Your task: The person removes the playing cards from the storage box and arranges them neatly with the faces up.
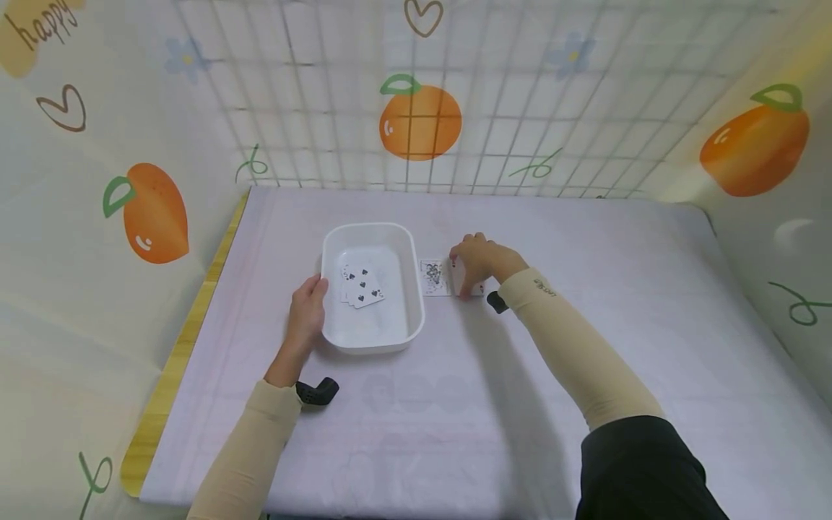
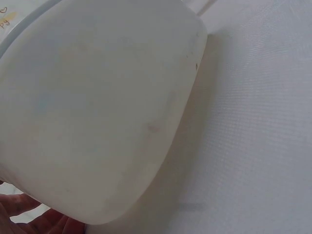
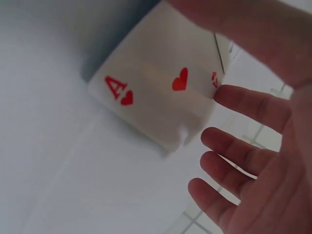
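Observation:
My left hand (image 1: 307, 307) grips the left side of a white plastic tray (image 1: 373, 339); its fingers (image 2: 44, 222) show at the tray's lower corner in the left wrist view. Inside the tray lie a few overlapping playing cards (image 1: 362, 286), spades face up on top. My right hand (image 1: 484, 258) reaches down to the right of the tray and pinches an ace of hearts (image 3: 151, 83) between thumb and index finger, the other fingers spread apart. Between tray and right hand, a card with a black figure (image 1: 433, 277) lies face up on the cloth.
A pale cloth (image 1: 416, 433) covers the table, with a yellow wooden edge (image 1: 188, 332) bare along the left. Behind stands a wire grid (image 1: 494, 130) under a white curtain printed with oranges. Black wrist devices (image 1: 317, 391) sit at both wrists.

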Demonstrator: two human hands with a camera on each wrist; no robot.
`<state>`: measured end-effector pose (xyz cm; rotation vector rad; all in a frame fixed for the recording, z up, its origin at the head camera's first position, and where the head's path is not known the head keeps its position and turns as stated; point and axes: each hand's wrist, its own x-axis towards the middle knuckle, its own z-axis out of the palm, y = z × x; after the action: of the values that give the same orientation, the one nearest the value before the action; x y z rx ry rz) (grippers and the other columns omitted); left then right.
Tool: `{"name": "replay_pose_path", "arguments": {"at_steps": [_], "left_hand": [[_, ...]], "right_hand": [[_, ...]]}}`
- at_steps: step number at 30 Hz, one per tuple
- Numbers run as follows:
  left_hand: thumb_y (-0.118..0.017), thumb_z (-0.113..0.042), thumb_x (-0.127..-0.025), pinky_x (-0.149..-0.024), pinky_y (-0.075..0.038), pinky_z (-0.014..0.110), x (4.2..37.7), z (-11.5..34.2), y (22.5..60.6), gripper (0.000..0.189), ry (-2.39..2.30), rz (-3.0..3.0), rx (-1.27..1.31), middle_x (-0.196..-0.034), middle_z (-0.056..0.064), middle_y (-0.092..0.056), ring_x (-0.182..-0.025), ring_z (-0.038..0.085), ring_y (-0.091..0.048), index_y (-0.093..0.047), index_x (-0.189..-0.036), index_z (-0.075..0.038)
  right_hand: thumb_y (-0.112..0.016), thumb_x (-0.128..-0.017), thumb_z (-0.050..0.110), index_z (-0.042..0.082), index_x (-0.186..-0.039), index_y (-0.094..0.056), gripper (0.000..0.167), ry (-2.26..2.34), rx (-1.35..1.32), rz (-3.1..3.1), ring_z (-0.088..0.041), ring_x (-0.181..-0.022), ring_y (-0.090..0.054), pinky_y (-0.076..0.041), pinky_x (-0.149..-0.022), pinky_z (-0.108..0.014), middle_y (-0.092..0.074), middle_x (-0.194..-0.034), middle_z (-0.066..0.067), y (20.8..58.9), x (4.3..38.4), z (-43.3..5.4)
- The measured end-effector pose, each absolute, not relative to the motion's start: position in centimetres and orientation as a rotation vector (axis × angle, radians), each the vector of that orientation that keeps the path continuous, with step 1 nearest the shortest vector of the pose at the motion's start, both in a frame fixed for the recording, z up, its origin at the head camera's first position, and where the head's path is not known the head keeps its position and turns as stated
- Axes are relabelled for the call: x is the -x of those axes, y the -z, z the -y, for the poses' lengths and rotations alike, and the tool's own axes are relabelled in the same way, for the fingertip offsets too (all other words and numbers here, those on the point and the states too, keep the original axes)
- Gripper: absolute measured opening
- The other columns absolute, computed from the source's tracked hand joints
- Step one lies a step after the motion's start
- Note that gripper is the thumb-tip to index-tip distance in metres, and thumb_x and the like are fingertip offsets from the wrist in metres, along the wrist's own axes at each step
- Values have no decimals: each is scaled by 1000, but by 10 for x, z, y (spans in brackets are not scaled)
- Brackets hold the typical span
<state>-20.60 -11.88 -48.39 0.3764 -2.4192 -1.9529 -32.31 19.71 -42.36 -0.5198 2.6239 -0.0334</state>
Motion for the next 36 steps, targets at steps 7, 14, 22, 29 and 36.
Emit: {"name": "replay_pose_path", "arguments": {"at_steps": [7,14,22,29,36], "left_hand": [[-38,-35,-107,-109,-38,44,207,118,483,51,1953,2419,-371,-138,14,-55,-128,28,-50,-43,-147,-5],[-38,-35,-106,-109,-38,44,209,118,484,51,1947,2414,-369,-137,15,-56,-127,28,-51,-43,-147,-5],[-38,-35,-106,-110,-37,44,209,119,484,51,1956,2415,-369,-138,15,-56,-127,28,-51,-43,-148,-5],[-38,-35,-107,-111,-35,44,209,119,482,52,1947,2421,-376,-140,15,-54,-131,28,-48,-42,-148,-5],[-37,-36,-106,-111,-35,45,207,119,484,53,1951,2431,-373,-142,15,-53,-132,29,-47,-40,-149,-5]], "right_hand": [[-93,-61,30,9,-138,-56,88,40,503,-2642,-33,-111,-44,-45,-92,-55,-51,-126,-16,422,323,-198],[-94,-61,32,10,-139,-55,90,34,511,-2653,-35,-112,-45,-45,-92,-57,-51,-127,-17,421,324,-197],[-94,-63,35,11,-144,-50,95,104,488,-2668,-37,-124,-41,-42,-96,-63,-46,-138,-18,412,326,-194],[-91,-68,37,12,-147,-47,94,169,538,-2708,-38,-131,-33,-39,-98,-66,-39,-146,-18,395,330,-188],[-87,-72,43,9,-147,-46,91,236,663,-2719,-39,-133,-32,-39,-101,-62,-39,-146,-19,383,330,-177]]}}
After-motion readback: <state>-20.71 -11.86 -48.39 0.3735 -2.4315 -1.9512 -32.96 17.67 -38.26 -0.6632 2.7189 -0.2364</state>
